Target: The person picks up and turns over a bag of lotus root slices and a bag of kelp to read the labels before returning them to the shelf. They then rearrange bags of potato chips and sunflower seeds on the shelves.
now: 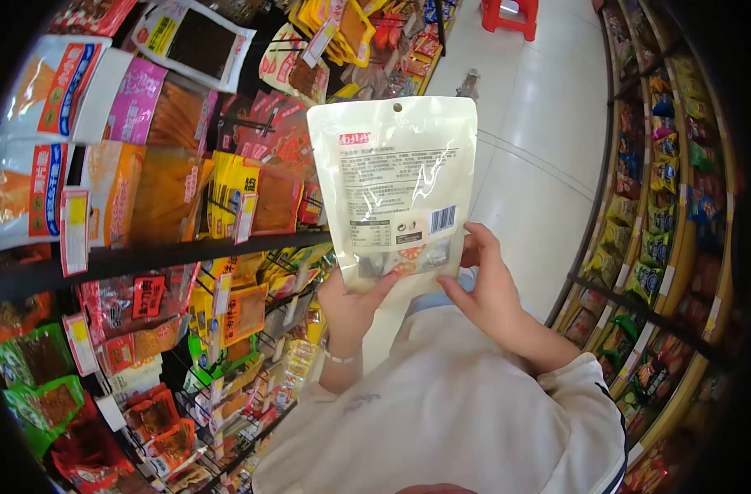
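Note:
A cream-coloured snack pouch (396, 177) is held up in front of me, its printed back with text, a small table and a barcode facing me. A round hang hole sits in its top edge. My left hand (355, 305) grips the lower left corner, thumb on the front and the other fingers hidden behind. At the lower right, my right hand (491, 284) has its fingers at the pouch's edge, partly behind it, with the thumb near the bottom corner. A thin bracelet is on the left wrist.
On the left, a rack of hanging snack packets (170, 107) with price tags (75, 230) stands close to my left arm. Shelves of bagged snacks (660, 214) line the right side. A red stool (510, 18) stands on the pale tiled floor (548, 107) ahead.

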{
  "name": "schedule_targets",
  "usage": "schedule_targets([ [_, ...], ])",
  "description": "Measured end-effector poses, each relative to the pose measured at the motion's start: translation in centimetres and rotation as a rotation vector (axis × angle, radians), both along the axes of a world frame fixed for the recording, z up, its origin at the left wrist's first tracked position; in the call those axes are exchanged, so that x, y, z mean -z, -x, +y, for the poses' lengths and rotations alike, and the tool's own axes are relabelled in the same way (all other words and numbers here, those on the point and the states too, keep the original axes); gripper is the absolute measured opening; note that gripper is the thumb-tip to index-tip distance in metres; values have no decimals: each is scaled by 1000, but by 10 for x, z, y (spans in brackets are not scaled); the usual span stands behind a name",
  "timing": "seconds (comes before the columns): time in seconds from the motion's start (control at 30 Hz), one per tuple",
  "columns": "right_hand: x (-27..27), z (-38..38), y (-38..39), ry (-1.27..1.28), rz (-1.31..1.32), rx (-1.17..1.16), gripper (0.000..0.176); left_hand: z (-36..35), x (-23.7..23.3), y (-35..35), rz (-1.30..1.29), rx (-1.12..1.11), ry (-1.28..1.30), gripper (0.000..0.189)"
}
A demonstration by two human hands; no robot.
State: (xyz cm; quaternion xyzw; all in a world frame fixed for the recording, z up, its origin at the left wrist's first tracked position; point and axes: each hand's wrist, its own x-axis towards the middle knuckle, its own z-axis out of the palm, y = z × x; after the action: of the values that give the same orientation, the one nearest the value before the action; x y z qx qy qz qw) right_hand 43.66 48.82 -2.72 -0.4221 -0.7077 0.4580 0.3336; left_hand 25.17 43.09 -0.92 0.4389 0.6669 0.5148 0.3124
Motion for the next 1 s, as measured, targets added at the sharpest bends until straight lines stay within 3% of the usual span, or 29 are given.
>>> schedule_targets([
  [0.1, 1, -10, 5, 33, 50, -78, 67, -24, 0, 0, 20, -81, -29, 31],
  [0.17, -2, -21, 7, 67, 79, -139, 67, -43, -2, -6, -99, -182, -67, 32],
  [0.2, -9, -28, 9, -47, 53, -104, 65, -53, -5, -8, -93, -200, -66, 32],
  [0.27, -10, -43, 6, -171, 37, -77, 64, -71, -11, -13, 131, -234, 4, 32],
  [0.33, 0, -66, -5, -120, 306, -164, 63, -93, -8, -19, 126, -282, -23, 32],
  [0.5, -6, -101, -15, 93, 564, -336, 65, -141, -18, -44, 116, -381, -1, 29],
  [0.57, -13, -111, -14, 121, 599, -419, 65, -151, -33, -67, 459, -430, 318, 27],
  [0.6, -14, -119, -8, 301, 791, -467, 62, -152, -42, -81, 458, -440, 307, 27],
  [0.63, -15, -125, -8, 487, 972, -509, 59, -154, -52, -99, 668, -161, 128, 28],
  [0.67, -14, -123, -11, 480, 957, -521, 59, -159, -57, -112, 862, 120, -56, 29],
  [0.7, -14, -114, -11, 700, 889, -376, 56, -168, -58, -115, 856, 105, -70, 29],
  [0.73, -15, -106, -11, 909, 814, -220, 53, -180, -61, -110, 725, 265, -170, 25],
  [0.77, -15, -101, -10, 885, 971, -255, 47, -192, -63, -103, 595, 431, -268, 23],
  [0.83, -24, -99, -18, 845, 966, -280, 47, -225, -57, -93, 365, 250, -454, 13],
  [0.9, -24, -102, -24, 800, 949, -325, 47, -239, -57, -97, 600, -164, -599, 9],
  [1.0, -25, -103, -22, 815, 968, -434, 48, -262, -58, -93, 575, -312, -470, 7],
])
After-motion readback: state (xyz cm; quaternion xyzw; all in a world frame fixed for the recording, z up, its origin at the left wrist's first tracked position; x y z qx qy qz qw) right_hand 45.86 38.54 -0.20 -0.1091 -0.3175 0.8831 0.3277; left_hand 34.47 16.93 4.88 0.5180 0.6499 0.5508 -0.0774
